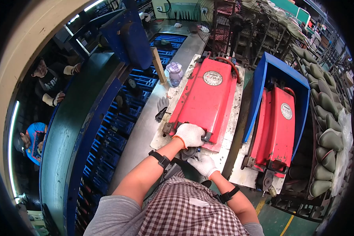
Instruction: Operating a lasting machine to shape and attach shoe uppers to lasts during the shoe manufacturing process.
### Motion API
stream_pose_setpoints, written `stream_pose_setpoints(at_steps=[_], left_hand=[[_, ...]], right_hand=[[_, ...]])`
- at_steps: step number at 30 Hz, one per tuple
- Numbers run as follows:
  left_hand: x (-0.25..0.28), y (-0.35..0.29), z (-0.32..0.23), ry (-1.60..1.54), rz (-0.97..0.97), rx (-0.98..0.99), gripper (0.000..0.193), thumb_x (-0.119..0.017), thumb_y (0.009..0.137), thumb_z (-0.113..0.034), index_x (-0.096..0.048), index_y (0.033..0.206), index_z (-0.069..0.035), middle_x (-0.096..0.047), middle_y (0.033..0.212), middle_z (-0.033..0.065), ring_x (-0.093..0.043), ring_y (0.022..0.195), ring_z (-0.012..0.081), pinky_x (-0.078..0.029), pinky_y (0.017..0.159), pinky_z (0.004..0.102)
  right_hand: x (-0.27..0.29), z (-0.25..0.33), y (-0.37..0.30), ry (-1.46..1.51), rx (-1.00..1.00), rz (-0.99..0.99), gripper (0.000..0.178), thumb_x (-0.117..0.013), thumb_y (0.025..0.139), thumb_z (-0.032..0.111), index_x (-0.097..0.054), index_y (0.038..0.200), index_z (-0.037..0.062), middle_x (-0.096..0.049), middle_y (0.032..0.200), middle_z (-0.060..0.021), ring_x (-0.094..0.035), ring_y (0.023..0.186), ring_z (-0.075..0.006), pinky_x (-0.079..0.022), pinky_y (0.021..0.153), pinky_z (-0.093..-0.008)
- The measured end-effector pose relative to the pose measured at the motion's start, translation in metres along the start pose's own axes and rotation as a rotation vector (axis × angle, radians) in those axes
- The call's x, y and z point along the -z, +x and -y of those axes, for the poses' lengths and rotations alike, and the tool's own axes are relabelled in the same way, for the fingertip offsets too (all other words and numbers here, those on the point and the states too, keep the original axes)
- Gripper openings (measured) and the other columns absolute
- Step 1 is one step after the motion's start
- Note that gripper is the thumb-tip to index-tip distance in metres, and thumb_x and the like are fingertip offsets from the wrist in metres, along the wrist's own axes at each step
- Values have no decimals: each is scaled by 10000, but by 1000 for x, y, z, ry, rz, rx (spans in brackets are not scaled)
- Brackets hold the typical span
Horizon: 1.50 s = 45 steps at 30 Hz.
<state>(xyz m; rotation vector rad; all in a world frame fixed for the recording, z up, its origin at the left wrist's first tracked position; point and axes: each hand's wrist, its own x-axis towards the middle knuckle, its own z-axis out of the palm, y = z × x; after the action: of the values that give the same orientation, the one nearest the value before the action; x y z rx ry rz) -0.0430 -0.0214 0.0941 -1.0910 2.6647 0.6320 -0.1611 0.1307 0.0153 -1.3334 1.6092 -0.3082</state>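
A red machine cover (202, 92) with a round pale label lies lowered on a white, stained base plate (233, 118) in front of me. My left hand (190, 135), in a white knitted glove, is closed over the black handle (207, 136) at the cover's near edge and hides most of it. Just below, my right hand (203, 165), gloved too, has its fingers curled beside a dark round metal part (188, 152) at the front of the machine. Whatever those fingers hold is hidden.
At right a second red machine cover (281, 118) sits under a blue hood (285, 72). Racks of grey-green shoe-shaped pieces (327, 137) line the far right. Left are a metal bench with a grey glove (163, 105), a lilac bottle (175, 72), blue rollers (106, 137) and two people behind a conveyor (69, 129).
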Motion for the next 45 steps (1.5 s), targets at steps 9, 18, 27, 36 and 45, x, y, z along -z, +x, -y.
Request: stream_pose_setpoints(at_steps=[9, 18, 27, 36, 45], left_hand=[[-2, 1, 0, 5, -3, 0, 376, -718, 792, -457, -812, 980, -145, -774, 915, 184, -765, 887, 365, -605, 829, 481], [2, 1, 1, -8, -22, 0, 367, -733, 784, -448, -811, 980, -148, -776, 916, 178, -766, 898, 360, -606, 824, 489], [-1, -4, 1, -52, -77, -19, 303, -727, 782, -403, -805, 918, -144, -764, 864, 180, -761, 852, 375, -606, 792, 505], [-4, -10, 11, -71, -234, -256, 316, -679, 835, -404, -736, 820, -93, -722, 776, 186, -736, 764, 374, -581, 728, 520], [125, -33, 1, -178, -520, -404, 293, -738, 857, -348, -760, 1065, -142, -754, 899, 133, -743, 831, 331, -586, 761, 433]], right_hand=[[-5, -7, 4, -5, -5, -3, 696, -631, 916, 639, -707, 1279, 49, -764, 1091, -260, -732, 1095, -411, -544, 976, -445], [12, -4, -5, -23, -80, 135, 681, -641, 982, 563, -631, 1376, 9, -749, 1177, -250, -723, 1105, -338, -524, 979, -394], [-54, -14, -14, 240, -37, 683, 748, -469, 1095, 617, -522, 1518, 3, -609, 1483, -182, -548, 1323, -249, -393, 1170, -372], [-60, 38, 21, -30, 44, 627, 569, -539, 1035, 515, -732, 1104, -17, -773, 960, -188, -721, 833, -304, -552, 805, -443], [57, 35, 20, 289, 183, 112, 462, -644, 1054, 430, -665, 1333, 63, -768, 1114, -109, -750, 929, -252, -597, 851, -374]])
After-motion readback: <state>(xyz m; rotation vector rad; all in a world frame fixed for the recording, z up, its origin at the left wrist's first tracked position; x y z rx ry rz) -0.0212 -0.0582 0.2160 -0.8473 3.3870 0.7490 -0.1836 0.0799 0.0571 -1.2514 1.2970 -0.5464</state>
